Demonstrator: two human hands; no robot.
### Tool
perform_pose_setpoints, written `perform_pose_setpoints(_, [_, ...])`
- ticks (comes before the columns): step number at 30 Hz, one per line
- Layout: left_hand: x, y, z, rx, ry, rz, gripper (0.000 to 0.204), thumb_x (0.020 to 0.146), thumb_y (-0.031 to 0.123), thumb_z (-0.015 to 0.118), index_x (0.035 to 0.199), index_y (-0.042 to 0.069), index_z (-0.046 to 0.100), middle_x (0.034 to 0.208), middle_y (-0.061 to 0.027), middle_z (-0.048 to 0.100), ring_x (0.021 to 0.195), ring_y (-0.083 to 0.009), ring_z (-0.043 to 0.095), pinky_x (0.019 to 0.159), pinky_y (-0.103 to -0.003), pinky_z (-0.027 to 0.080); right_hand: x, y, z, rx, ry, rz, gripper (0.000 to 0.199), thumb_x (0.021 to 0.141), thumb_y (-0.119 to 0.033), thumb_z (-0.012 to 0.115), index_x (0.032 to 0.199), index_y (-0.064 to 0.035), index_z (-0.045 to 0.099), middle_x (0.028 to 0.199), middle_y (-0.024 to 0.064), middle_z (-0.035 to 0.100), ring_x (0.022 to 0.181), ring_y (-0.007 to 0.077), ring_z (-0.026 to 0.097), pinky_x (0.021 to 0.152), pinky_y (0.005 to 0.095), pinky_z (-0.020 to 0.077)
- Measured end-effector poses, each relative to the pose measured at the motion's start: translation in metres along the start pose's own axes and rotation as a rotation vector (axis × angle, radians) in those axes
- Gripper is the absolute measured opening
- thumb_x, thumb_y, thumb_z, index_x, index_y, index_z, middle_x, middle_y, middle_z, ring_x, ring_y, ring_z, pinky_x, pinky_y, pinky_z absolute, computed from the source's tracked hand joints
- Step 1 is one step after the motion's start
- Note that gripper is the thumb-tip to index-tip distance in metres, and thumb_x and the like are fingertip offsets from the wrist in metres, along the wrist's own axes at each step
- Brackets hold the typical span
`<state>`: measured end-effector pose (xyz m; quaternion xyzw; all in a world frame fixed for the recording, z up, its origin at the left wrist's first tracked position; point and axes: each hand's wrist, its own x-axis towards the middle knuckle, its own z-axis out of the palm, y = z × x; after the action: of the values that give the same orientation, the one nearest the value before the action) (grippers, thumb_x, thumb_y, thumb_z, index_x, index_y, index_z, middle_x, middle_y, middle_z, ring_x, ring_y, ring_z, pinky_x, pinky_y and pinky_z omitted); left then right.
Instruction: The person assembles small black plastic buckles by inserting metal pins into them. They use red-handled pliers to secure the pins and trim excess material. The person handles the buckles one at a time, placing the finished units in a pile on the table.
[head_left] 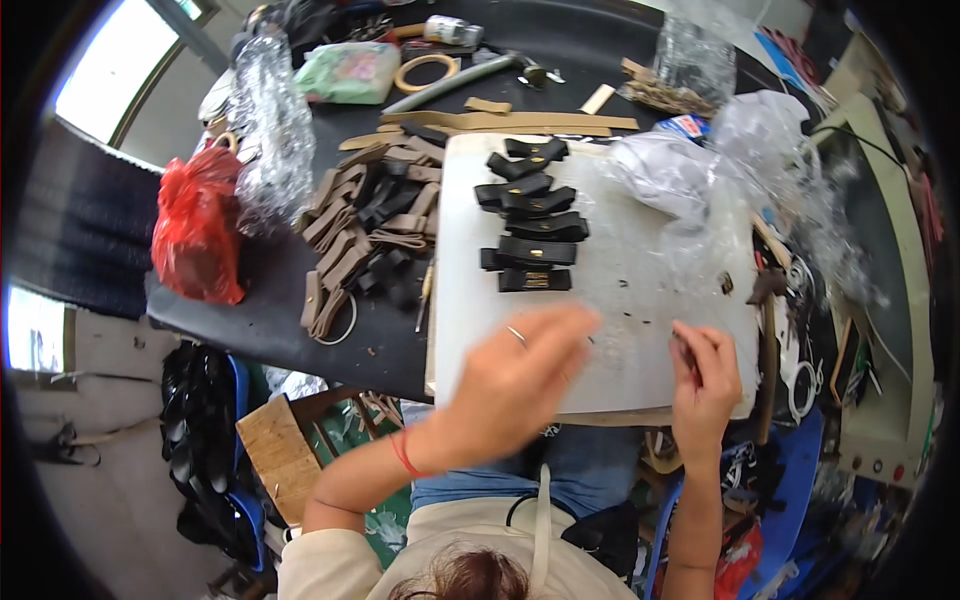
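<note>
Left hand (522, 366) blurred above white board (640, 378), grip cannot be told. Right hand (708, 378) at board's right, fingers curled; whether holding anything, cannot tell. Black folded straps (540, 228) in column beyond left hand. Brown folded straps (338, 246) piled left, on dark surface (388, 348).

I'm seeing black straps (545, 229) with gold marks (537, 253), brown straps (338, 246) and a white board (640, 260). A plastic bag (197, 235) is glaring bright red from here.
</note>
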<state>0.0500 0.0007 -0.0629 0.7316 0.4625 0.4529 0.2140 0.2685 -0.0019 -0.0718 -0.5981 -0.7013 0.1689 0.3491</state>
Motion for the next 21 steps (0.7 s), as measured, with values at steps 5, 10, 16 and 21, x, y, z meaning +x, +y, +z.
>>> perform_pose_setpoints(5, [-0.023, 0.007, 0.009, -1.005, -0.277, -0.798, 0.033, 0.097, 0.026, 0.049, 0.108, -0.004, 0.059, 0.091, -0.0084, 0.065, 0.081, -0.0122, 0.063, 0.069, -0.026, 0.053, -0.008, -0.037, 0.018, 0.002, -0.075, -0.426, 0.043, 0.064, 0.011, 0.063, 0.105, -0.0023, 0.064, 0.101, 0.0125, 0.062, 0.067, 0.0185, 0.058, 0.058, 0.0282, 0.0482])
perform_pose_setpoints(10, [-0.024, 0.004, -0.002, -1.073, -0.247, -0.830, 0.023, 0.093, 0.010, 0.055, 0.107, -0.008, 0.057, 0.092, -0.0107, 0.065, 0.083, -0.0138, 0.065, 0.073, -0.024, 0.054, -0.008, -0.051, 0.013, 0.353, -0.235, -0.254, 0.021, 0.079, 0.003, 0.063, 0.099, -0.0017, 0.066, 0.105, 0.0138, 0.065, 0.072, 0.0171, 0.060, 0.055, 0.0231, 0.0454])
perform_pose_setpoints(16, [-0.025, 0.009, -0.008, -0.932, -0.238, -0.840, 0.020, 0.091, 0.010, 0.054, 0.097, -0.008, 0.061, 0.083, -0.0103, 0.066, 0.073, -0.0132, 0.066, 0.065, -0.024, 0.055, -0.003, -0.048, 0.020, 0.272, -0.240, -0.305, 0.023, 0.073, 0.004, 0.071, 0.094, -0.0034, 0.066, 0.096, 0.0090, 0.060, 0.071, 0.0169, 0.059, 0.055, 0.0251, 0.0457])
perform_pose_setpoints(21, [-0.030, 0.003, -0.009, -0.906, -0.198, -0.827, 0.020, 0.088, 0.010, 0.054, 0.091, -0.008, 0.062, 0.077, -0.0090, 0.066, 0.065, -0.0105, 0.063, 0.060, -0.023, 0.053, 0.001, -0.048, 0.020, 0.217, -0.294, -0.482, 0.055, 0.050, 0.013, 0.065, 0.102, -0.0034, 0.063, 0.100, 0.0090, 0.058, 0.070, 0.0242, 0.055, 0.055, 0.0304, 0.0458])
